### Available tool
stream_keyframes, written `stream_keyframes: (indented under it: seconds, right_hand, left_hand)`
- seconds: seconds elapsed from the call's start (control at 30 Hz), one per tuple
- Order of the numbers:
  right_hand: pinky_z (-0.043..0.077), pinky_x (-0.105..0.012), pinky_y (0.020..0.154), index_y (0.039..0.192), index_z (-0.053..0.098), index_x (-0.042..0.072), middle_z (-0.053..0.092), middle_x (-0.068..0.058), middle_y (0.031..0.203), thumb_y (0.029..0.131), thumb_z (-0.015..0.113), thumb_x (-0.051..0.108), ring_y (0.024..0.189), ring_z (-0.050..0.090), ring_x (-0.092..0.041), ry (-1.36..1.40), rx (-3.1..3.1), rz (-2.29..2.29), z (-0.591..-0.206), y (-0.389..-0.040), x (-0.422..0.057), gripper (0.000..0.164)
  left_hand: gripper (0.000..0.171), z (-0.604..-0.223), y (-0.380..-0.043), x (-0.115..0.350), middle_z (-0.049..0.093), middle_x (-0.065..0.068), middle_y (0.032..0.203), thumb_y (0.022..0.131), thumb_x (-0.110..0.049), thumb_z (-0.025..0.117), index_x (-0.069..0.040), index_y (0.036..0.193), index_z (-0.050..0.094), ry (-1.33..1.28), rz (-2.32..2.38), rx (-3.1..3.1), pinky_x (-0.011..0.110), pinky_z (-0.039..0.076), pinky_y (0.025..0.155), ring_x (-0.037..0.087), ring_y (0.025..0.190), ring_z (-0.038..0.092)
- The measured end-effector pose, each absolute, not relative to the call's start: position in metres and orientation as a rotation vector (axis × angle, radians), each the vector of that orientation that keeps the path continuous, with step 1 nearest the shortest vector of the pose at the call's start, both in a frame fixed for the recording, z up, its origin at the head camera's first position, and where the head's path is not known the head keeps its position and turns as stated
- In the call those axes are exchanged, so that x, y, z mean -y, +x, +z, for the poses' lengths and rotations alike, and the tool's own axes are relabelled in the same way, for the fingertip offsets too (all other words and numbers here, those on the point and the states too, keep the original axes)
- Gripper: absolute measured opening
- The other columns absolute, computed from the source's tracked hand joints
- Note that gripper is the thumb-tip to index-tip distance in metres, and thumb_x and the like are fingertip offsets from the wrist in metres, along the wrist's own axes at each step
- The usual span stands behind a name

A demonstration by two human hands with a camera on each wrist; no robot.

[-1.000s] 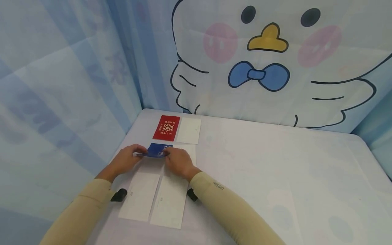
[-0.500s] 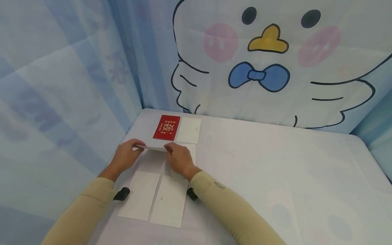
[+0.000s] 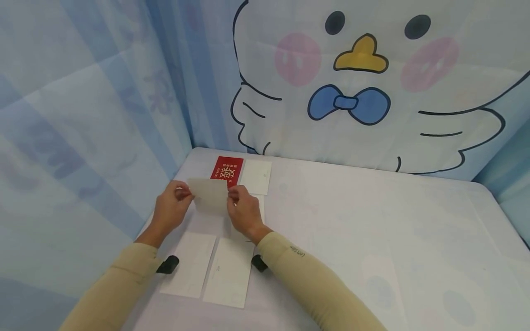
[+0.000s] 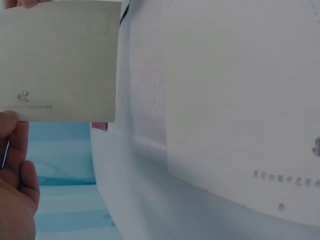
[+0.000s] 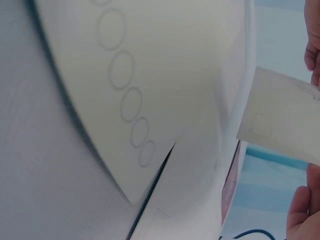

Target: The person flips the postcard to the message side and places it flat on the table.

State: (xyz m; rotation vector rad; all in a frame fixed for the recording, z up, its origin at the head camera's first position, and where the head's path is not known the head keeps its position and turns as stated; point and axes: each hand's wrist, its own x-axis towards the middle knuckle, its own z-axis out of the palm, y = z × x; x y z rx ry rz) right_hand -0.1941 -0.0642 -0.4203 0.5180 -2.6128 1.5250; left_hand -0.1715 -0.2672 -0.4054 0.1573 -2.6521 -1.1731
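Note:
A postcard (image 3: 210, 197) is held up between both hands over the left part of the table, its pale back turned toward the head camera. The left hand (image 3: 169, 209) pinches its left edge, and the right hand (image 3: 245, 212) pinches the right edge. In the left wrist view the back of this postcard (image 4: 60, 60) carries a faint stamp box, a small bird drawing and a line of print. Its other face is hidden. Behind it lies a red card (image 3: 232, 166) with gold characters, overlapped by the postcard in the head view.
A white card (image 3: 256, 177) lies beside the red one. Two longer white cards (image 3: 188, 266) lie side by side nearer the person, and another white card (image 3: 261, 207) is partly hidden by the right hand. A blue patterned curtain (image 3: 103, 115) borders the table's left side.
The postcard's blue face showed a second ago. Both hands have tipped it up through edge-on, so its pale back now shows. The hands rose slightly.

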Motion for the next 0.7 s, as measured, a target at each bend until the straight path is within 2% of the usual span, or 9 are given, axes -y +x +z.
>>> stream_keyframes:
  seconds: [0.17, 0.27, 0.53, 0.7]
  right_hand:
    - [0.055, -0.027, 0.085, 0.106, 0.057, 0.006, 0.065, -0.006, 0.097, 0.101, 0.058, 0.011, 0.089, 0.061, -0.018, 0.474, 2.59, 1.542, -0.421, -0.195, 0.065, 0.007]
    - [0.055, -0.026, 0.083, 0.104, 0.061, 0.005, 0.064, -0.006, 0.097, 0.101, 0.058, 0.01, 0.088, 0.06, -0.018, 0.472, 2.599, 1.519, -0.422, -0.195, 0.065, 0.007]
    - [0.054, -0.026, 0.085, 0.119, 0.064, 0.001, 0.061, -0.009, 0.112, 0.1, 0.057, 0.009, 0.096, 0.06, -0.019, 0.525, 2.628, 1.51, -0.422, -0.195, 0.066, 0.021]
    - [0.054, -0.026, 0.086, 0.132, 0.06, 0.001, 0.057, -0.011, 0.123, 0.099, 0.058, 0.009, 0.101, 0.061, -0.018, 0.553, 2.705, 1.534, -0.425, -0.195, 0.065, 0.035]
  left_hand:
    - [0.019, -0.407, -0.17, 0.266, 0.066, 0.024, 0.111, 0.097, -0.004, 0.062, 0.003, 0.113, 0.054, 0.104, -1.174, 2.604, 0.052, 0.052, 0.092, 0.038, 0.104, 0.064]
    - [0.02, -0.407, -0.169, 0.265, 0.063, 0.023, 0.113, 0.098, -0.005, 0.062, 0.004, 0.115, 0.059, 0.093, -1.142, 2.611, 0.052, 0.052, 0.092, 0.037, 0.104, 0.063]
    - [0.033, -0.411, -0.169, 0.267, 0.055, 0.024, 0.128, 0.097, -0.002, 0.061, 0.006, 0.128, 0.058, -0.009, -1.112, 2.702, 0.053, 0.048, 0.098, 0.038, 0.113, 0.055]
    - [0.042, -0.416, -0.169, 0.267, 0.048, 0.023, 0.138, 0.096, -0.003, 0.063, 0.005, 0.136, 0.055, -0.016, -1.094, 2.783, 0.052, 0.046, 0.101, 0.038, 0.119, 0.052]
